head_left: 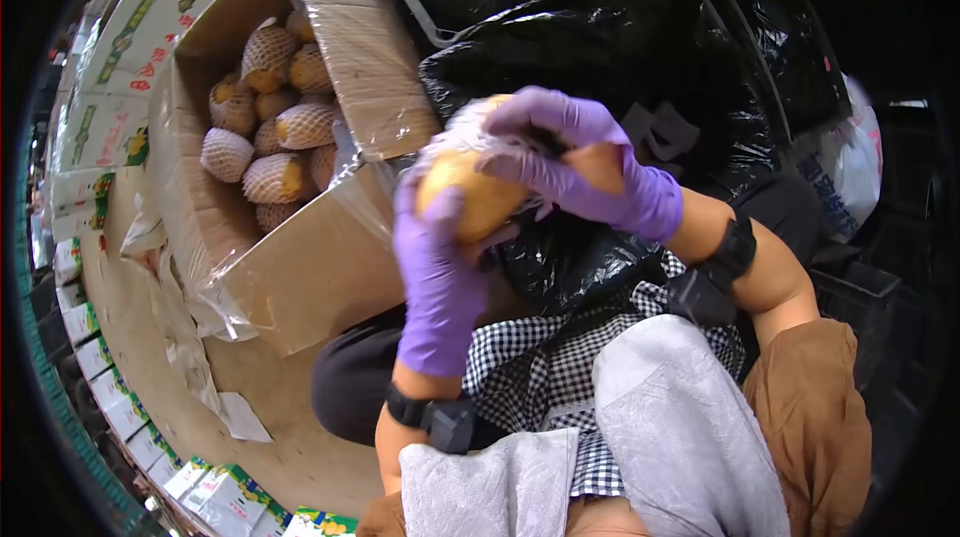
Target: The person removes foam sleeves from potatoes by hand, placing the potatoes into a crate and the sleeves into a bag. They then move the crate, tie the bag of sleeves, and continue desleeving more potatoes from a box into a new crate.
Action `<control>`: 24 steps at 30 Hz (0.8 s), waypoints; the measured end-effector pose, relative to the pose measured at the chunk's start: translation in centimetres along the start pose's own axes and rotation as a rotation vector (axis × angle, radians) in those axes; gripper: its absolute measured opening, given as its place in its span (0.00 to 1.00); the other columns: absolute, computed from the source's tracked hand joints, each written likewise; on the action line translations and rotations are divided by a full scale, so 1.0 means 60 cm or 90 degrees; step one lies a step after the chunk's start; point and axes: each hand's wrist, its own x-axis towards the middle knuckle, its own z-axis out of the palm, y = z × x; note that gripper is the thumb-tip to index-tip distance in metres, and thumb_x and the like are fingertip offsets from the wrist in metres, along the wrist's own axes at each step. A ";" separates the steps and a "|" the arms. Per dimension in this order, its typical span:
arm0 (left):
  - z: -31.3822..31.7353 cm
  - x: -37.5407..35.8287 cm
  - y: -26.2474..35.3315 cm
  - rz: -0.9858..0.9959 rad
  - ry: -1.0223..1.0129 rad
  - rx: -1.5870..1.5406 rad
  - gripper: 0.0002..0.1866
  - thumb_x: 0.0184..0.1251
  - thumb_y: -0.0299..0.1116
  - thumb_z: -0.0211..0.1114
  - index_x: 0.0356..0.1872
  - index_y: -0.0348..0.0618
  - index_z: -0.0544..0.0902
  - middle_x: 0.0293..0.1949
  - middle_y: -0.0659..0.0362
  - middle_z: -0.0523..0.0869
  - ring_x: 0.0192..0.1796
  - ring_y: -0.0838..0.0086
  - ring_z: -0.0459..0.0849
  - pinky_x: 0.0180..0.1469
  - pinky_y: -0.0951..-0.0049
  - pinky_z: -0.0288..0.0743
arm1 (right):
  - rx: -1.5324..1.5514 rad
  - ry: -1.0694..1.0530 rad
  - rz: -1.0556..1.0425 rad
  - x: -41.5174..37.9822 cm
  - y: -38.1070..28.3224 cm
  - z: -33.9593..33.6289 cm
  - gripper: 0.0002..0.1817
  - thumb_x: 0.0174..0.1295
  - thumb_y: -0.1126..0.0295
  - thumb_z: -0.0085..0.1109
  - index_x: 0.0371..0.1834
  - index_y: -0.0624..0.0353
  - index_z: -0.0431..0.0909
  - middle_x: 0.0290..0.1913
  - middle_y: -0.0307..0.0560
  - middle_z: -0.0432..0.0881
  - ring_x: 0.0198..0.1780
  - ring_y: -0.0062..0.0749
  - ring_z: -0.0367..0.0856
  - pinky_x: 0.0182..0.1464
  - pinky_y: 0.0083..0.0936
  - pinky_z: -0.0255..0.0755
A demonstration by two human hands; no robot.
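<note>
A yellow fruit, by its look a mango, sits in my left hand, which wears a purple glove and has its fingers wrapped round the fruit's lower side. White foam net is bunched round the upper part of the mango, leaving its lower part bare. My right hand, gloved in purple too, is closed with thumb and fingers on the net at the fruit's upper right. To the left, an open cardboard box holds several similar fruits in foam nets.
Black plastic bags cover crates ahead and to the right. White printed cartons stand along the left, and more line the lower left edge. Torn paper lies on the brown floor. A white plastic bag is at far right.
</note>
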 end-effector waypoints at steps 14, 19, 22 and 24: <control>0.026 0.067 -0.097 0.448 -0.375 0.823 0.27 0.58 0.38 0.68 0.61 0.48 0.76 0.58 0.51 0.80 0.62 0.55 0.77 0.73 0.52 0.57 | -0.798 -0.482 0.371 -0.186 0.394 -0.107 0.15 0.62 0.69 0.48 0.44 0.60 0.84 0.45 0.59 0.84 0.48 0.54 0.83 0.52 0.42 0.75; -0.022 0.046 -0.128 0.552 -0.343 1.322 0.03 0.49 0.32 0.66 0.23 0.51 0.79 0.22 0.61 0.79 0.37 0.63 0.82 0.59 0.50 0.70 | -0.682 -0.334 0.561 -0.121 0.301 -0.268 0.14 0.57 0.63 0.58 0.39 0.60 0.85 0.42 0.61 0.85 0.47 0.53 0.84 0.49 0.42 0.77; -0.019 -0.004 -0.096 0.552 -0.239 1.203 0.03 0.54 0.37 0.67 0.29 0.56 0.81 0.29 0.64 0.81 0.47 0.62 0.82 0.48 0.59 0.70 | -0.732 -0.213 0.391 -0.095 0.256 -0.364 0.18 0.49 0.64 0.65 0.42 0.61 0.81 0.38 0.60 0.83 0.43 0.57 0.82 0.43 0.41 0.77; -0.030 -0.035 -0.081 0.464 -0.163 1.162 0.07 0.55 0.39 0.70 0.34 0.58 0.83 0.39 0.64 0.83 0.56 0.61 0.78 0.47 0.61 0.68 | -0.421 -0.267 0.289 -0.081 0.163 -0.347 0.17 0.50 0.67 0.59 0.42 0.63 0.77 0.37 0.50 0.82 0.43 0.34 0.82 0.47 0.30 0.75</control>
